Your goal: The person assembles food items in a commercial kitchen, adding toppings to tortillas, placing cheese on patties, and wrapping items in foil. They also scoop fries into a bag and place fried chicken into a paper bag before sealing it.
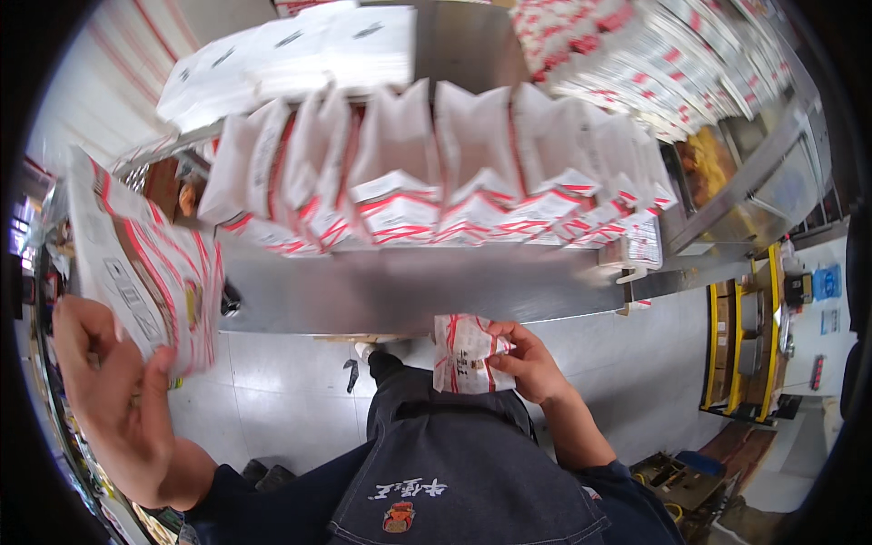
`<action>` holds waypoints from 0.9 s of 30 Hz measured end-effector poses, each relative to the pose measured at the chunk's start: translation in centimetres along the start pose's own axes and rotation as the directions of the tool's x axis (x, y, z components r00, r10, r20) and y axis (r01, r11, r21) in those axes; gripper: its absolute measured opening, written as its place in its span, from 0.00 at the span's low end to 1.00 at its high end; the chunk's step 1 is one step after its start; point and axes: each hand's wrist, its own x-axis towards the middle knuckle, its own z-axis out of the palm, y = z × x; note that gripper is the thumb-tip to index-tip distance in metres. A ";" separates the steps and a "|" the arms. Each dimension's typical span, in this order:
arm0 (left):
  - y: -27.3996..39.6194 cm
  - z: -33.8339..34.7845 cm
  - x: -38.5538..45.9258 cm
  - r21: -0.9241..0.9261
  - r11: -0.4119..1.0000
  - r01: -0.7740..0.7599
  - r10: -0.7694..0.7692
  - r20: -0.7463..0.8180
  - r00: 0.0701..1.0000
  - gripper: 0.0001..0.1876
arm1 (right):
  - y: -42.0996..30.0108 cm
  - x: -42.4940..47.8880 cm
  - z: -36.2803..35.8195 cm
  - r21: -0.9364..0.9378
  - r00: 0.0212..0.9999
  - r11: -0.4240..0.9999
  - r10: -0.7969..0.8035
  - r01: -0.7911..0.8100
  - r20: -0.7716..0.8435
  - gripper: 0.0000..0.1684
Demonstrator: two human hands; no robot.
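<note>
At the left, my left hand (122,381) grips the lower end of a large white paper bag (150,272) with red stripes and printing. My right hand (535,364) pinches the right side of a smaller red-and-white paper packet (460,354) just beyond my dark apron. Ahead of both hands, several opened paper bags (398,157) stand side by side in a row along a metal counter (422,283), their mouths apart and their front edges striped red. Whether the packet holds anything cannot be told.
A stack of flat white paper (293,58) lies behind the row at the left. Many flat red-and-white bags (654,61) are piled at the back right, beside a metal-framed case (770,184). A yellow shelf rack (739,340) stands at the right. The counter's front edge crosses before me.
</note>
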 end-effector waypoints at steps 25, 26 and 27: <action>35.9 20.1 11.2 -0.597 0.566 -0.569 0.674 -0.062 0.736 0.09 | -29.8 -20.6 -22.2 -0.335 0.703 0.773 -0.632 0.539 -0.327 0.36; 36.0 21.1 10.7 -0.626 0.543 -0.560 0.661 -0.093 0.745 0.10 | -30.1 -19.1 -20.3 -0.294 0.744 0.801 -0.595 0.521 -0.304 0.36; 36.0 22.1 10.3 -0.648 0.521 -0.555 0.643 -0.129 0.755 0.11 | -29.7 -17.4 -19.0 -0.276 0.775 0.831 -0.553 0.483 -0.306 0.36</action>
